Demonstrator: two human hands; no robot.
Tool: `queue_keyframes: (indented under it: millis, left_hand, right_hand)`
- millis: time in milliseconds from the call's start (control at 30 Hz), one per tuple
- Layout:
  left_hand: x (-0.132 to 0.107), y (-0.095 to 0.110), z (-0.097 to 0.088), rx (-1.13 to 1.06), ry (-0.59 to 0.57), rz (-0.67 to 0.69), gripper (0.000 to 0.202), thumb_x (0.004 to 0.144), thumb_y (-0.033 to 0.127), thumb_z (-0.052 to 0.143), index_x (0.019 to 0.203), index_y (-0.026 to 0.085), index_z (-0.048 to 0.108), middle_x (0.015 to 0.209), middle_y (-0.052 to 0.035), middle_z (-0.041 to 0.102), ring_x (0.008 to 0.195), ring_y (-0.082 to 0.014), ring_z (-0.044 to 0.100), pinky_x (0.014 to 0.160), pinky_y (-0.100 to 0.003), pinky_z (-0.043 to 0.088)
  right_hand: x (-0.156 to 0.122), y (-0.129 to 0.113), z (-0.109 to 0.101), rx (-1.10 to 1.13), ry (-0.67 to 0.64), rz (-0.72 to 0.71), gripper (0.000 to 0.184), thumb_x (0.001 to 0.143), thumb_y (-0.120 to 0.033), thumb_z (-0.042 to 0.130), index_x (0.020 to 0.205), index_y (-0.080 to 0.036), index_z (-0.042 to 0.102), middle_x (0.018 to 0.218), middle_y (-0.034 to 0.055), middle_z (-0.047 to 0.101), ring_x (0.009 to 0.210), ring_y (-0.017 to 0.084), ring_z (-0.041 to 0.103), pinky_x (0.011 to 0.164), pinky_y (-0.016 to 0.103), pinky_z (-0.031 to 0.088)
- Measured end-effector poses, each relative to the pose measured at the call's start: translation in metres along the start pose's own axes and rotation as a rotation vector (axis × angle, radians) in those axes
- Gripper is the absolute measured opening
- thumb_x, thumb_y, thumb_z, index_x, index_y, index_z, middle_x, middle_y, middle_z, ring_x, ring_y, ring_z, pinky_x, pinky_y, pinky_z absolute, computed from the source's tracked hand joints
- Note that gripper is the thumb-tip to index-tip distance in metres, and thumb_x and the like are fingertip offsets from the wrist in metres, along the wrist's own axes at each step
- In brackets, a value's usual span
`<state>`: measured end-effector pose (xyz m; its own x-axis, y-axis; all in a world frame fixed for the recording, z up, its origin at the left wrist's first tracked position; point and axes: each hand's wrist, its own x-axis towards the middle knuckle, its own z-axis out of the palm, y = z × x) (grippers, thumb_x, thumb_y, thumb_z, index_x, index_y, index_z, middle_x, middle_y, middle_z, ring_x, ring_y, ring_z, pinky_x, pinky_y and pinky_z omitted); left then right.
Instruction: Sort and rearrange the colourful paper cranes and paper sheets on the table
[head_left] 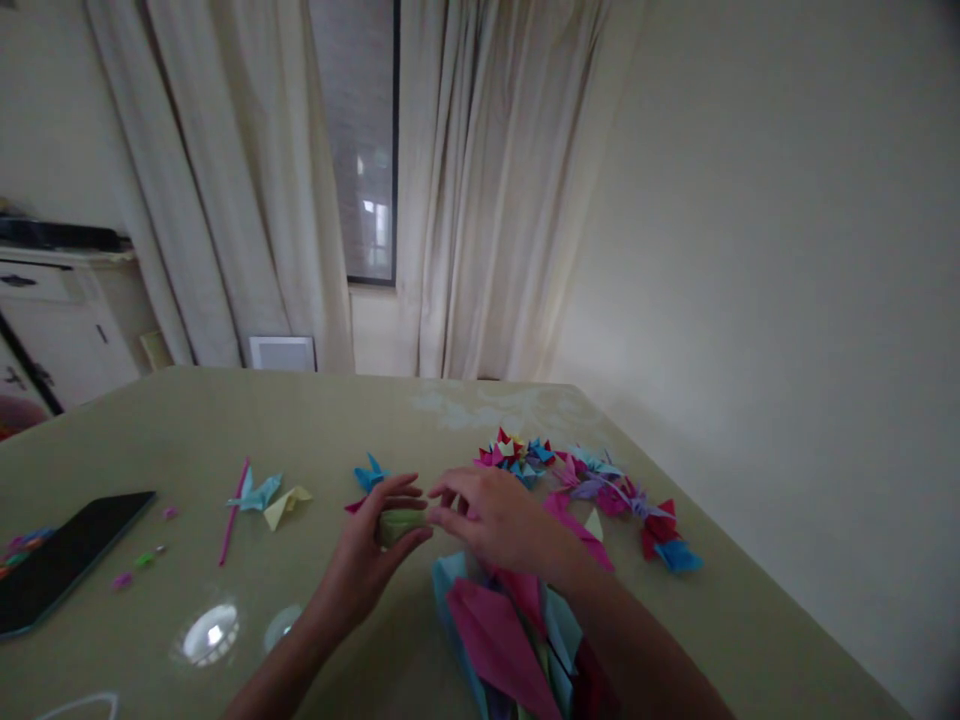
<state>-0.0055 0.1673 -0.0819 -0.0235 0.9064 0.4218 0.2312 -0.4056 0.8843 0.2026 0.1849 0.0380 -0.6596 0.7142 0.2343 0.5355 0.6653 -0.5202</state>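
Paper (399, 526), pale green and folded, held up over the desk (195, 425). At its left end, the left hand (367, 555), thumb below and fingers above, gripping it between them. At its right end, the right hand (487, 508), fingers bent and thumb tip close against the edge; cannot tell whether pinching or merely touching.

Just beyond the green paper, slightly left, a blue paper bird (370, 474). Nearer than the green paper and to its right, a heap of larger folded sheets (495, 640), pink and light blue, partly covered by the right forearm. Beyond the green paper on its right, a dense cluster of spiky folded pieces (506, 452), then a looser row of pink, lilac, red and blue ones (600, 487).

Left of the green paper, a pale yellow paper bird (285, 507), a light-blue one (260, 492) and a thin pink stick (234, 515). Farther left of the green paper, small pink and green bits (144, 560) and a dark flat device (67, 555). Well beyond the green paper, long pale curtains (510, 190).
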Motion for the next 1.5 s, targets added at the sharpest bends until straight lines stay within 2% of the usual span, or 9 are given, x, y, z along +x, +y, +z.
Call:
queue_keyframes:
  millis: [267, 433, 533, 700, 833, 1000, 1133, 1233, 1500]
  left_hand:
    - [-0.013, 0.000, 0.009, -0.125, -0.121, 0.003, 0.064, 0.089, 0.035, 0.080, 0.146, 0.036, 0.051, 0.138, -0.0081, 0.068, 0.122, -0.0259, 0.069, 0.101, -0.041, 0.061]
    - [-0.006, -0.005, 0.000, -0.006, -0.102, -0.006, 0.055, 0.098, 0.044, 0.066, 0.149, 0.034, 0.049, 0.141, -0.0104, 0.066, 0.123, -0.0258, 0.068, 0.097, -0.041, 0.062]
    - [0.003, -0.023, -0.015, 0.335, 0.003, 0.002, 0.043, 0.099, 0.051, 0.055, 0.132, 0.025, 0.064, 0.128, -0.0128, 0.071, 0.111, -0.0291, 0.071, 0.099, -0.049, 0.059]
    - [0.010, -0.056, -0.042, 0.925, 0.036, -0.030, 0.047, 0.095, 0.046, 0.045, 0.123, 0.020, 0.073, 0.128, -0.0161, 0.071, 0.116, -0.0378, 0.065, 0.105, -0.058, 0.050]
    - [0.011, -0.063, -0.049, 0.822, -0.101, -0.115, 0.044, 0.096, 0.041, 0.041, 0.108, 0.023, 0.079, 0.117, -0.0134, 0.076, 0.105, -0.0321, 0.071, 0.094, -0.047, 0.055]
    - [0.017, -0.057, -0.045, 0.651, -0.020, -0.033, 0.042, 0.093, 0.052, 0.049, 0.090, 0.025, 0.080, 0.103, -0.0105, 0.078, 0.090, -0.0279, 0.074, 0.083, -0.041, 0.059]
    - [0.018, -0.041, -0.031, 0.518, 0.129, 0.131, 0.043, 0.091, 0.061, 0.057, 0.090, 0.024, 0.081, 0.103, -0.0102, 0.077, 0.091, -0.0270, 0.073, 0.081, -0.039, 0.060]
    - [0.010, -0.022, -0.015, 0.342, 0.096, 0.112, 0.035, 0.092, 0.054, 0.063, 0.096, 0.024, 0.080, 0.093, -0.0062, 0.078, 0.080, -0.0229, 0.072, 0.071, -0.033, 0.060]
    - [-0.006, 0.009, 0.008, 0.002, -0.014, 0.094, 0.019, 0.093, 0.039, 0.070, 0.091, 0.022, 0.079, 0.085, -0.0037, 0.080, 0.079, -0.0189, 0.076, 0.073, -0.027, 0.061]
  right_hand:
    - [0.007, 0.022, 0.016, -0.013, -0.063, -0.064, 0.009, 0.096, -0.015, 0.069, 0.098, -0.019, 0.077, 0.094, 0.0026, 0.078, 0.085, 0.016, 0.071, 0.078, 0.024, 0.046]
    - [-0.002, 0.031, -0.014, 0.000, 0.066, -0.009, 0.011, 0.097, -0.016, 0.069, 0.098, -0.019, 0.079, 0.095, 0.0027, 0.079, 0.088, 0.017, 0.071, 0.082, 0.026, 0.047]
    - [-0.011, 0.042, -0.042, -0.064, 0.221, 0.033, 0.010, 0.097, -0.017, 0.070, 0.097, -0.020, 0.079, 0.096, 0.0031, 0.079, 0.091, 0.017, 0.071, 0.084, 0.027, 0.048]
    - [-0.034, 0.081, -0.094, -0.329, 0.458, 0.268, 0.012, 0.094, -0.016, 0.069, 0.095, -0.020, 0.080, 0.097, 0.0056, 0.079, 0.089, 0.020, 0.071, 0.084, 0.029, 0.050]
    - [-0.055, 0.115, -0.118, -0.500, 0.486, 0.593, 0.014, 0.095, -0.020, 0.066, 0.094, -0.023, 0.080, 0.102, 0.0081, 0.079, 0.095, 0.025, 0.073, 0.083, 0.033, 0.051]
    - [-0.065, 0.134, -0.123, -0.523, 0.551, 0.742, 0.013, 0.093, -0.018, 0.065, 0.090, -0.020, 0.078, 0.099, 0.0144, 0.079, 0.092, 0.031, 0.073, 0.082, 0.041, 0.052]
    - [-0.058, 0.115, -0.123, -0.444, 0.603, 0.609, 0.015, 0.098, -0.022, 0.062, 0.095, -0.020, 0.077, 0.099, 0.0119, 0.079, 0.088, 0.028, 0.071, 0.085, 0.042, 0.052]
    - [-0.046, 0.083, -0.110, -0.325, 0.551, 0.409, 0.014, 0.101, -0.028, 0.063, 0.100, -0.022, 0.076, 0.096, 0.0045, 0.078, 0.083, 0.020, 0.070, 0.081, 0.034, 0.053]
    - [-0.015, 0.013, -0.017, -0.031, 0.007, -0.064, 0.028, 0.098, -0.042, 0.073, 0.112, -0.018, 0.077, 0.101, 0.0051, 0.077, 0.080, 0.015, 0.068, 0.074, 0.026, 0.046]
